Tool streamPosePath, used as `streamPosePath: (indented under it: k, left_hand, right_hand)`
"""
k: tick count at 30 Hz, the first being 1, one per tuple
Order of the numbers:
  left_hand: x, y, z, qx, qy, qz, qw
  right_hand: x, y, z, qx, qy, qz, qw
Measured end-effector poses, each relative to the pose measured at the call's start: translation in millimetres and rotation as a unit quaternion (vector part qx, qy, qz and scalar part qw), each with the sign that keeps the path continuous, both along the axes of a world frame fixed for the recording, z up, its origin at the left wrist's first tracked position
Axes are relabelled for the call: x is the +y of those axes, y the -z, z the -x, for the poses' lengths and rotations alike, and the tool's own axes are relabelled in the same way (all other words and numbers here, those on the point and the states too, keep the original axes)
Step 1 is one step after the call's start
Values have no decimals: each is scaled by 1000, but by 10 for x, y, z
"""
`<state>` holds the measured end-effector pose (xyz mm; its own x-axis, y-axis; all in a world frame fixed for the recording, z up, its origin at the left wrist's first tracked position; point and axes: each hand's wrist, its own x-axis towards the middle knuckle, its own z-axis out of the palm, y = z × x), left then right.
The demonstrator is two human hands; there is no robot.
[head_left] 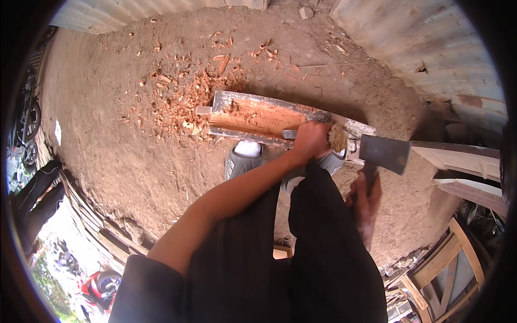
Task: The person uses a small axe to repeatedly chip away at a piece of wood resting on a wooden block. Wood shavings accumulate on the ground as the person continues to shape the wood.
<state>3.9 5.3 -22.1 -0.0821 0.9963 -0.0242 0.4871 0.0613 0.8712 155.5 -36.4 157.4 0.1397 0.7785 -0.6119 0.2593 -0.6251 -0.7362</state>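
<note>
A long wooden block with a dark, worn outside lies on the dirt in front of me, its upper side hollowed out to fresh orange wood. My left hand is wrapped around a chisel. The chisel's flat metal blade points left over the hollow's near edge; its frayed handle end sticks out to the right of my fist. To the right, my right hand, slightly blurred, grips the handle of a hatchet. The broad dark hatchet head is raised beside the block's right end, apart from the chisel.
Orange wood chips are heaped at the block's left end. My shoes stand close against its near side. Corrugated metal sheets rise at the far right. Curved boards and a wooden frame stand at right; a red motorcycle is lower left.
</note>
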Motion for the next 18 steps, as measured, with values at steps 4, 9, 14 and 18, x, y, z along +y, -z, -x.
streamPosePath:
  k: [4,9,14,18]
  left_hand:
    - [21,-18,33,0,-19,17,1000]
    - [61,49,-1,15,-25,14,999]
    - [10,72,13,36,-2,9,999]
    - [-3,115,-46,63,16,11,998]
  right_hand:
    - [83,113,-87,-65,-168,24,983]
    - [7,254,-76,-27,-35,-13,999]
    - [116,322,-171,-6,-97,37,995]
    - [10,414,-103,-2,-48,-2,999]
